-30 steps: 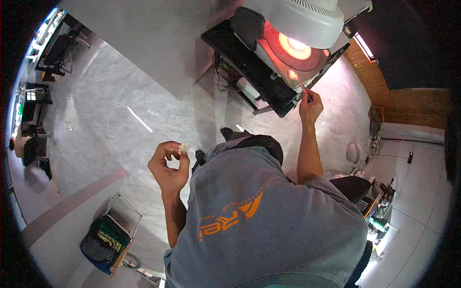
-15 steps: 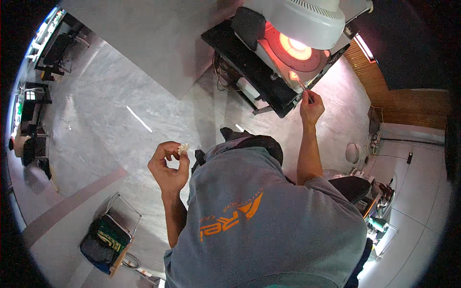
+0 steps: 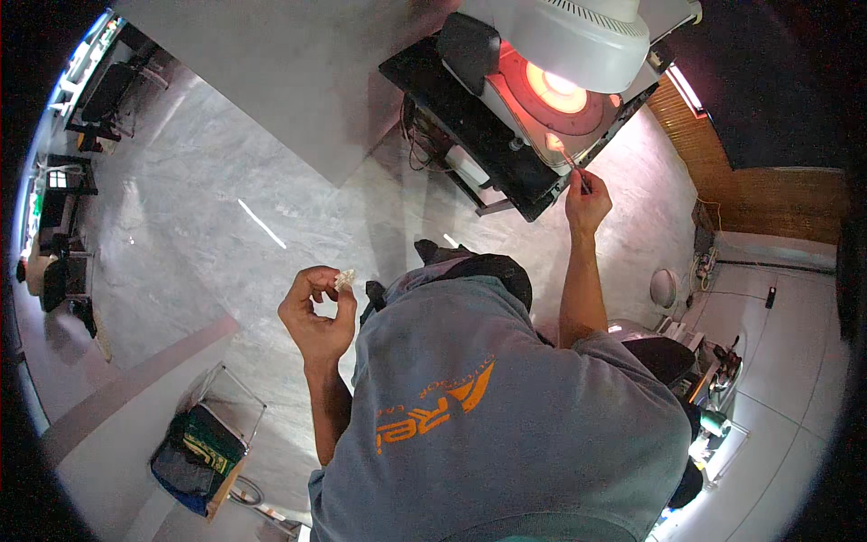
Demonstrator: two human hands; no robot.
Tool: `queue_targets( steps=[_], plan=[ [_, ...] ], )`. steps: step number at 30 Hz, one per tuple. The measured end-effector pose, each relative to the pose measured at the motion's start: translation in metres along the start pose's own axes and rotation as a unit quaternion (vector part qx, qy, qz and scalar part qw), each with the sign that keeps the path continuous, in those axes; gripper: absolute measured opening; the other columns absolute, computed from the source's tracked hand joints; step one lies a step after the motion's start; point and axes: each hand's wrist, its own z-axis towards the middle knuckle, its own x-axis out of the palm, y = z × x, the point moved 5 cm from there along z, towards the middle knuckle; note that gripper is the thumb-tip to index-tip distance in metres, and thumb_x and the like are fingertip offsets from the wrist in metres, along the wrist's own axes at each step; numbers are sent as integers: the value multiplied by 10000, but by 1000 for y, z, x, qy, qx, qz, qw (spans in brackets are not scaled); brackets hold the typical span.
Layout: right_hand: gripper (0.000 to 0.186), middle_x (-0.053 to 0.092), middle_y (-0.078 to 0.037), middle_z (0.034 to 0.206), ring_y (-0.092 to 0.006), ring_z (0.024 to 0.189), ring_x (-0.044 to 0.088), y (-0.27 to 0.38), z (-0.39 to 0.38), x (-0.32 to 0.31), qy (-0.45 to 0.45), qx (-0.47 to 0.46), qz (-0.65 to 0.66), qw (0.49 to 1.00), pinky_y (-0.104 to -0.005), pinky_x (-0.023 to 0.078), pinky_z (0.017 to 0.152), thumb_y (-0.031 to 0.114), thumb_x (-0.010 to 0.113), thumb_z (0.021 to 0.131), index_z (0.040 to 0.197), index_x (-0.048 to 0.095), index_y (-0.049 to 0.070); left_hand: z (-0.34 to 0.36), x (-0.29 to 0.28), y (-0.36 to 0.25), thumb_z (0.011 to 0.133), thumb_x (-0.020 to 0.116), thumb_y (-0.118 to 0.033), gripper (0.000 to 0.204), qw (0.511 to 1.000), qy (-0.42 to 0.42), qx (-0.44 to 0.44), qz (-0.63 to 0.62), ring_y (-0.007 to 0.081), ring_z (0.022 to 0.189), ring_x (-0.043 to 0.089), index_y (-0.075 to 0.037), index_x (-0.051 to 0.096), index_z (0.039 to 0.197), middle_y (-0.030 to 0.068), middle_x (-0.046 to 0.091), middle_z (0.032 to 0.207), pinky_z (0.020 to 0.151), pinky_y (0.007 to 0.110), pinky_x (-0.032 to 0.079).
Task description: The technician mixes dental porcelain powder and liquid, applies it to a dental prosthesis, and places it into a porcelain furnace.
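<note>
My right hand (image 3: 587,203) grips a slim metal tool (image 3: 567,159), its exact kind too small to tell. The tool's far end reaches the front of a white appliance (image 3: 578,41) with a hooded top and a round, glowing, orange-lit plate (image 3: 551,90). A small pale spot (image 3: 554,142) shows at the tool's tip; I cannot tell if it is a separate piece. Low on the left, well away from the appliance, my left hand (image 3: 318,316) pinches a small, white, crumbly-looking lump (image 3: 344,279) between thumb and fingers.
The appliance rests on a black stand (image 3: 506,176) with cables (image 3: 417,135) hanging at its left. A chair (image 3: 203,452) stands at lower left with dark cloth on it. At right are a wooden panel (image 3: 759,199) and a cluttered bench (image 3: 713,379). Grey floor (image 3: 208,208) lies leftward.
The tool's tip has shifted very slightly, and the pale spot there glows a little less. My left hand has stayed in place with the white lump.
</note>
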Motion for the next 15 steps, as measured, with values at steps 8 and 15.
queue_targets(
  steps=[8, 15],
  plan=[
    [164, 709, -119, 799, -202, 704, 688, 6, 0, -3, -10, -24, 16, 1000, -317, 548, 656, 148, 756, 870, 933, 751, -3, -1, 0, -4, 782, 688, 13, 142, 1000, 9, 6, 2, 57, 673, 501, -54, 653, 902, -16, 636, 773, 619, 237, 375],
    [182, 723, -133, 829, -236, 740, 709, 7, 2, -5, -6, -24, -9, 1000, -334, 560, 672, 164, 755, 871, 935, 752, -6, -2, 0, -2, 747, 684, 9, 152, 1000, 8, -7, 10, 84, 644, 543, -54, 641, 879, 28, 687, 819, 614, 257, 403]
  ],
)
